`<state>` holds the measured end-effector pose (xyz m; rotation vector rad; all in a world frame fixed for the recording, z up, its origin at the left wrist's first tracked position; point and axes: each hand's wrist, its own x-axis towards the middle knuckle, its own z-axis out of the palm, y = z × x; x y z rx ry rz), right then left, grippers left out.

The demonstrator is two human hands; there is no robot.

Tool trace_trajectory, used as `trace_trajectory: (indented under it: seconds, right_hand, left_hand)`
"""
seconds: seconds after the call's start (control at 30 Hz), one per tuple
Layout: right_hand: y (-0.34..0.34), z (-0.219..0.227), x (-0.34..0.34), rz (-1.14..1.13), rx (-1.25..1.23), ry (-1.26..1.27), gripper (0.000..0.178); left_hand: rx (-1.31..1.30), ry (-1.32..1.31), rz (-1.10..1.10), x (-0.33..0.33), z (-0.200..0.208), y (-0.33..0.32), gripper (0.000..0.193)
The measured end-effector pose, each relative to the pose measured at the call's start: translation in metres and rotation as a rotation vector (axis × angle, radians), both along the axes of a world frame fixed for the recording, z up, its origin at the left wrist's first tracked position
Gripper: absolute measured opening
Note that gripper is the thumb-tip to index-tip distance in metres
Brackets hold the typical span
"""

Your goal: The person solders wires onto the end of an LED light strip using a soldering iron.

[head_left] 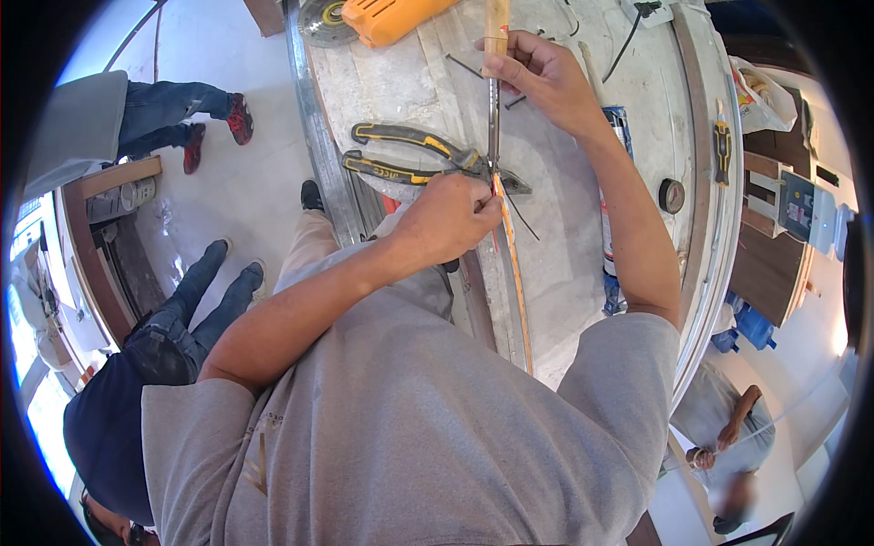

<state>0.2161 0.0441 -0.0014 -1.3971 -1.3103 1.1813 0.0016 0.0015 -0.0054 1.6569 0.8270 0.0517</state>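
Observation:
My right hand (pixel 542 77) grips the lower handle of a wooden-handled tool (pixel 492 118) with a long, straight metal shaft. The shaft points toward me over the worktop (pixel 555 273). Its tip meets the end of a thin orange strip or cable (pixel 514 264), pinched by the closed fingers of my left hand (pixel 451 217). That orange length runs down toward my body. Exactly what my left fingertips grip is partly hidden. Black-and-yellow pliers (pixel 410 138) lie just beyond my left hand, their jaws beneath the tool's tip. A thin dark wire (pixel 525 221) lies beside the orange length.
An orange power tool (pixel 391 18) with a disc (pixel 323 20) lies at the far left. Right of my arm are cans (pixel 616 127), a black tape roll (pixel 671 195) and a screwdriver (pixel 722 150). Screws (pixel 464 65) lie nearby. Other people stand at left and lower right.

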Motion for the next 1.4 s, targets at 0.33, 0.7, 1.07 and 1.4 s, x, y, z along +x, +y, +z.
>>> trace_trajectory:
  seconds: [0.33,0.7,1.07,1.4]
  right_hand:
    - [-0.0002,-0.0044,0.0015,0.040,0.015,-0.019,0.037]
    - [0.0002,-0.0051,0.0018,0.041,0.022,-0.030,0.036]
    - [-0.0001,-0.0045,0.0016,0.035,0.014,-0.020,0.035]
    - [-0.0003,-0.0018,0.0042,0.018,0.026,-0.022,0.035]
  left_hand:
    - [-0.023,0.028,-0.007,0.0005,0.0035,0.0015,0.038]
    - [-0.010,-0.002,-0.002,0.0000,0.0023,0.0019,0.036]
    - [-0.016,-0.019,0.002,-0.0002,0.0018,0.0016,0.035]
    - [-0.023,0.021,0.017,0.0014,0.0060,0.0014,0.039]
